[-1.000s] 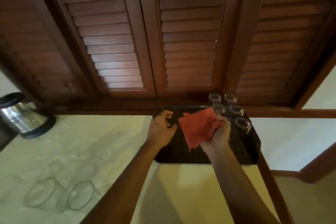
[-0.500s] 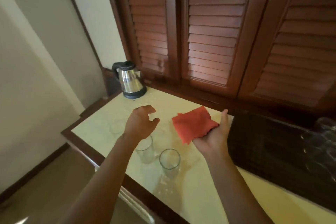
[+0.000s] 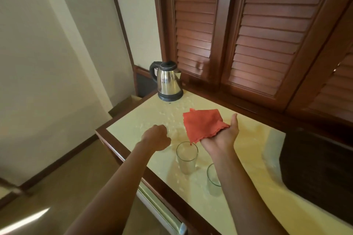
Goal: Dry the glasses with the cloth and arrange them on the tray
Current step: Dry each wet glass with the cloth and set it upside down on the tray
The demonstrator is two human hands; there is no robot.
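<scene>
On the surface (image 3: 248, 158), the left hand (image 3: 156, 138) closed around a glass (image 3: 165, 135); the right hand (image 3: 222, 135) lay open, palm up, under the cloth (image 3: 203, 124), ready for drying.

This looks like a home or perhaps a hotel room, at a small drinks corner. A steel electric kettle (image 3: 169, 80) stands on a pale stone counter (image 3: 248, 158) with a wooden edge, below dark louvred wooden shutters (image 3: 263, 30), beside plain cream walls (image 3: 47, 53).
</scene>
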